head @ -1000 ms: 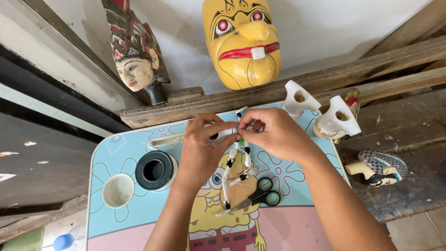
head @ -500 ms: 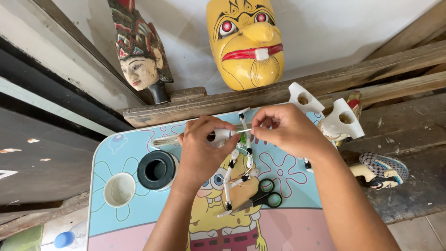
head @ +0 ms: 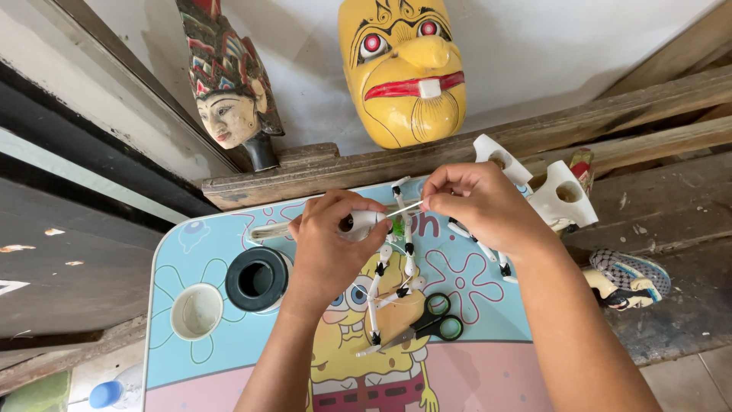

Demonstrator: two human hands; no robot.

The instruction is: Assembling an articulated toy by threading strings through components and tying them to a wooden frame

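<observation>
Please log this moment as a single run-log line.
left hand: grips small white puppet body | right hand: pinches thin stick at it | scissors: lying on table

L hand fisted, R hand pinching.

A yellow mask with red lips, black-handled scissors and a pale blue cartoon-printed table are seen

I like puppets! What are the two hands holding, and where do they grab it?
The left hand wraps around the white puppet piece at its rounded end. The right hand pinches the tip of a thin stick poking from it.
</observation>
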